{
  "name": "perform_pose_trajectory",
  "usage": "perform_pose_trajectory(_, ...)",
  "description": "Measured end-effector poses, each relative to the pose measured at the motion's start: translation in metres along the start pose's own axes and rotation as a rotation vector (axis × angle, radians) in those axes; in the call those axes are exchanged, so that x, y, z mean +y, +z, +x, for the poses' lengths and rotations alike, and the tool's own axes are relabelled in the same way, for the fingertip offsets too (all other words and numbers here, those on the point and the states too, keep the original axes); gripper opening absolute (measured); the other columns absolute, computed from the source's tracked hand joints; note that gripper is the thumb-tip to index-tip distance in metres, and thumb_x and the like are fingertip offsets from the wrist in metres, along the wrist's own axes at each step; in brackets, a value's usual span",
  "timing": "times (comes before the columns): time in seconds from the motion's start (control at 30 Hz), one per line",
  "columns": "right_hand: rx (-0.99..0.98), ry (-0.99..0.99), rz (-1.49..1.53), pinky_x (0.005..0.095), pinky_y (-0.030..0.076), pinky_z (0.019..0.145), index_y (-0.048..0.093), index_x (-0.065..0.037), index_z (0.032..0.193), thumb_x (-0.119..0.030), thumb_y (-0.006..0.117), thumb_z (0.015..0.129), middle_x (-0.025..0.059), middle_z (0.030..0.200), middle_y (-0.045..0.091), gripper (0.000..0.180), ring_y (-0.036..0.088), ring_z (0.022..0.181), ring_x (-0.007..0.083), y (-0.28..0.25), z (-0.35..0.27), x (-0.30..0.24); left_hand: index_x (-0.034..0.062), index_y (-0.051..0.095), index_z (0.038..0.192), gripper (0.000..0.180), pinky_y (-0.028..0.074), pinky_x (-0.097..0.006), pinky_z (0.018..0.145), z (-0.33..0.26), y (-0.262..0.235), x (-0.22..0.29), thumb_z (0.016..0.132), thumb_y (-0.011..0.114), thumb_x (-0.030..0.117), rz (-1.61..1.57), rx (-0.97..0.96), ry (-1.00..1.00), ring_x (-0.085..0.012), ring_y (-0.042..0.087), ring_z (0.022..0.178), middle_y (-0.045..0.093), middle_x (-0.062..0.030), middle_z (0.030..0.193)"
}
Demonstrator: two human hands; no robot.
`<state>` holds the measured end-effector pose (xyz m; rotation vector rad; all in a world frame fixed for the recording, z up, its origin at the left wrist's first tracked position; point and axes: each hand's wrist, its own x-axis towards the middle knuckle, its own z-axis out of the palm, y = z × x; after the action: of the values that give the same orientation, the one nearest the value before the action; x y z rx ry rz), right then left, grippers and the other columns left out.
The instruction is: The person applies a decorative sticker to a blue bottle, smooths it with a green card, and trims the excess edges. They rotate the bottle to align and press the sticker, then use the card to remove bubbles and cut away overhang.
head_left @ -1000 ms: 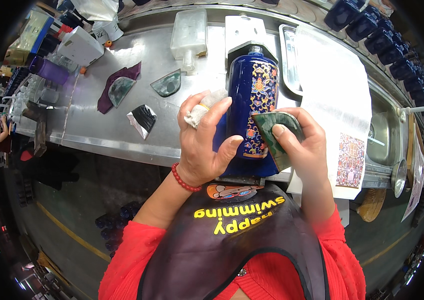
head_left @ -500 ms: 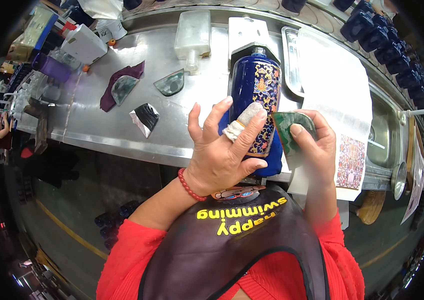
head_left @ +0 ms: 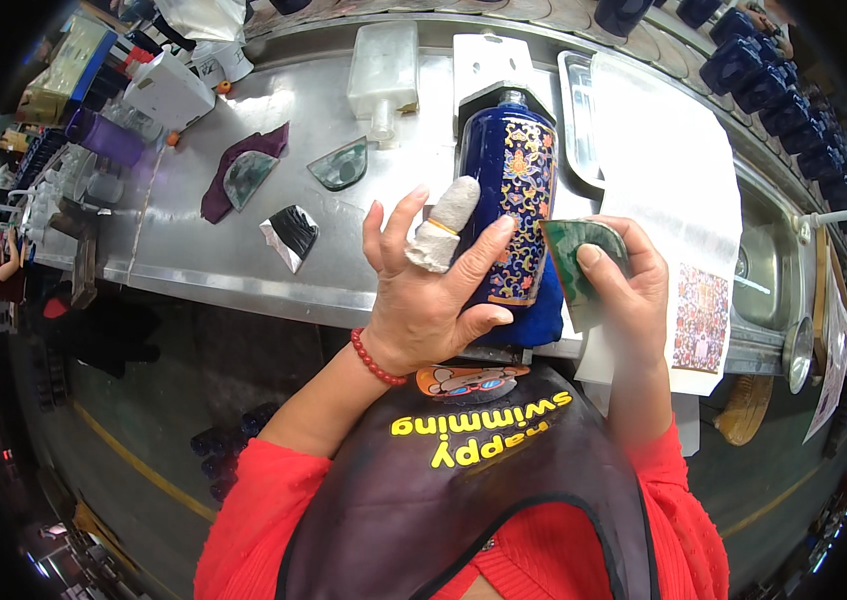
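The left hand point(head_left: 424, 290) has its grip around a dark blue bottle point(head_left: 509, 215) painted with a coloured ornamental panel, thumb low against the bottle's front and the fingers spread over its left side; one finger is wrapped in white bandage point(head_left: 441, 225) and sticks up clear of the glass. The bottle stands upright at the near edge of the steel bench point(head_left: 234, 250), resting on a blue cloth point(head_left: 534, 325) just under the grip. To the right of that grip, the right hand point(head_left: 629, 285) is clenched on a green pad point(head_left: 584, 255) pressed against the bottle's right side. Beyond the right hand lies a long white sheet point(head_left: 669, 170). Well to the left of the left grip lie other green pads point(head_left: 341, 165) and a purple cloth point(head_left: 219, 190).
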<state>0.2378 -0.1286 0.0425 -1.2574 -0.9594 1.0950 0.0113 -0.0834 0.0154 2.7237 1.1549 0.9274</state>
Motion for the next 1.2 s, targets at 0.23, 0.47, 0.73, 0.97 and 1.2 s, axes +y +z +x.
perform_pose_trajectory(0.23,-0.142,-0.837,-0.768,0.0315,0.044,0.064,0.073,-0.009,0.109,0.005,0.078,0.074,0.0058,0.087,0.057,0.037,0.056,0.074,0.0201,0.013,0.0,0.002,0.0102,0.058,0.144,0.078,0.013,-0.057,0.117,-0.006,0.006,-0.014,0.099,0.037,0.07,-0.154,0.156,-0.084,-0.0387,0.031,0.139,0.055,-0.0183,0.144)
perform_pose_trajectory(0.47,-0.342,-0.671,-0.573,0.0337,0.048,0.065,0.076,-0.006,0.106,0.002,0.077,0.07,0.0062,0.085,0.058,0.037,0.058,0.074,0.0209,-0.005,-0.022,0.006,0.0067,0.06,0.141,0.076,0.017,-0.055,0.117,-0.017,0.012,-0.014,0.101,0.037,0.067,-0.225,0.19,-0.089,-0.0385,0.039,0.135,0.06,-0.0168,0.139)
perform_pose_trajectory(0.73,-0.207,-0.74,-0.62,0.0332,0.046,0.062,0.075,-0.006,0.11,0.006,0.078,0.068,0.0069,0.084,0.059,0.044,0.058,0.073,0.0213,-0.01,-0.025,0.021,0.0314,0.076,0.123,0.041,0.015,-0.055,0.12,-0.044,0.011,-0.007,0.098,0.054,0.056,0.061,0.121,0.148,-0.0318,0.033,0.137,0.045,-0.0119,0.141)
perform_pose_trajectory(0.97,-0.213,-0.641,-0.568,0.0334,0.047,0.062,0.071,-0.001,0.11,0.0,0.076,0.082,0.011,0.087,0.065,0.028,0.061,0.072,0.0233,-0.028,-0.034,0.015,0.0133,0.065,0.137,0.054,0.017,-0.057,0.12,-0.043,0.008,-0.007,0.093,0.067,0.045,-0.027,0.093,0.066,-0.0397,0.038,0.136,0.05,-0.0232,0.146)
perform_pose_trajectory(1.2,0.107,-0.577,-0.882,0.0371,0.051,0.098,0.063,0.0,0.127,0.012,0.052,0.086,0.0211,0.139,0.06,0.044,0.061,0.121,0.0323,-0.106,-0.062,0.041,-0.0001,0.028,0.158,0.1,0.016,-0.06,0.119,-0.021,0.027,-0.006,0.089,0.067,0.061,-0.066,0.008,-0.094,-0.0359,0.049,0.134,0.048,-0.0199,0.15)
